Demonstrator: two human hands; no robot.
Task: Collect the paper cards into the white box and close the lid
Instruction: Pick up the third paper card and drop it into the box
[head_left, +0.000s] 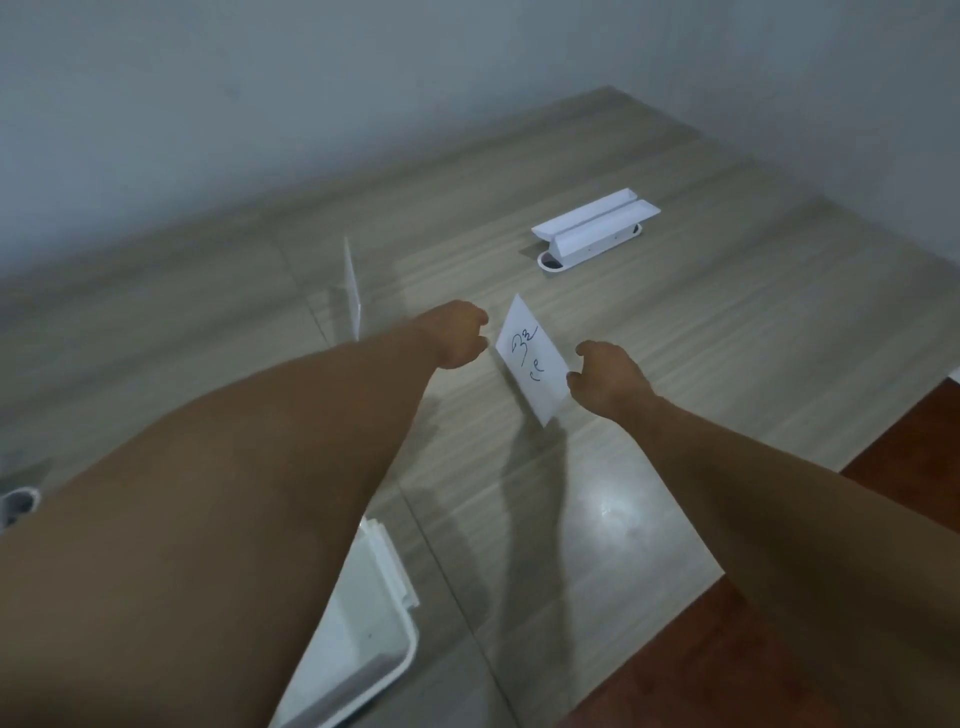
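The paper card (530, 358), white with blue handwriting, stands tilted up off the counter (701, 322), pinched at its right edge by the fingers (574, 382) of my right hand (608, 379), closed on it. My left hand (457, 338) hangs just beside the card's left edge, fingers curled loosely inward and holding nothing that I can see. Further left, a thin clear sheet or second card (352, 286) stands on edge; I cannot tell which. The white box (363, 639) sits open near me, partly hidden under my left forearm. A white holder (595, 228) lies well beyond the card.

To do this well, I judge I should keep a light pinch so the card does not bend, steady its free edge with my left hand, then carry it back and lay it flat in the box, clear of the rim.
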